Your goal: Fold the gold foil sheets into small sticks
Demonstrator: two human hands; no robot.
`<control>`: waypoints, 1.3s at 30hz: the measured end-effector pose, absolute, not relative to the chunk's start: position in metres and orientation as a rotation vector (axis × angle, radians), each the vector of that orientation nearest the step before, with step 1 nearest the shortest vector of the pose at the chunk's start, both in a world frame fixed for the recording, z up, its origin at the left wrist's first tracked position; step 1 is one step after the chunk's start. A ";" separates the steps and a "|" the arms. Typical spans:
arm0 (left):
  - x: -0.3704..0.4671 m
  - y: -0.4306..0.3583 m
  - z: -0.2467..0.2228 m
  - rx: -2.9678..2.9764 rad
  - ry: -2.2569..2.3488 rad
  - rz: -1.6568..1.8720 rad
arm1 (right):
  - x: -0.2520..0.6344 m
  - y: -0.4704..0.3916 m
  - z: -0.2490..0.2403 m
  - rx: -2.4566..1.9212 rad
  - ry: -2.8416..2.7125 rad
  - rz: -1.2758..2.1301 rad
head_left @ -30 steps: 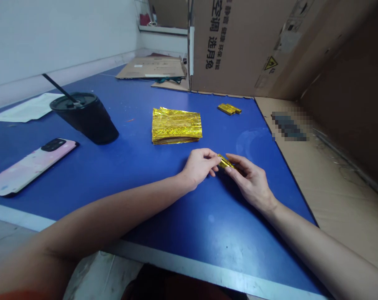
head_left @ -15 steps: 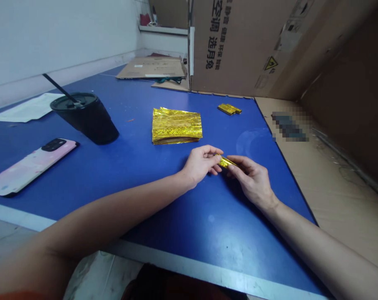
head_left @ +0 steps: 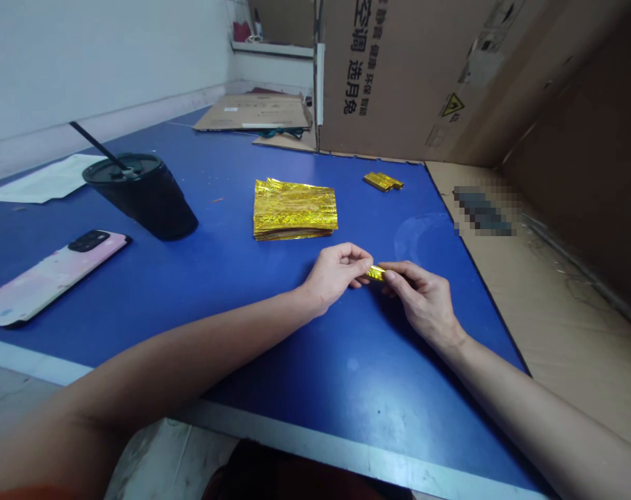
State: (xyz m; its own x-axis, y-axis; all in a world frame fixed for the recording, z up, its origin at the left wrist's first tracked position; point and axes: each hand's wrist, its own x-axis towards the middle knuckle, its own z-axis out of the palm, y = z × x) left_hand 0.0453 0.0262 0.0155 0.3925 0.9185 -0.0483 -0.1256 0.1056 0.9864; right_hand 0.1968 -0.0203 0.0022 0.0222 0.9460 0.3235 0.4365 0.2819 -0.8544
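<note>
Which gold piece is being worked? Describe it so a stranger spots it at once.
On the blue table, nearer than the gold foil stack, the left hand and right hand meet. Between their fingertips is a small folded gold strip, the only gold piece held, not lying loose.

A black cup [head_left: 146, 198] with a straw stands beside a pink phone [head_left: 44, 278] on the blue surface [head_left: 232, 292], cardboard boxes [head_left: 414, 69] behind.

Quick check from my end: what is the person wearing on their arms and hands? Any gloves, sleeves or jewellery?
Both arms are bare from the frame edge to the fingertips. The left hand and right hand have no gloves, and no rings, watch or wristband show. A sliver of orange-red fabric at the bottom left corner may be clothing; too little shows to tell.
</note>
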 end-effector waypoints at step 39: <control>0.045 0.030 0.017 1.091 0.890 0.958 | 0.194 -0.014 0.008 -1.286 -1.090 0.951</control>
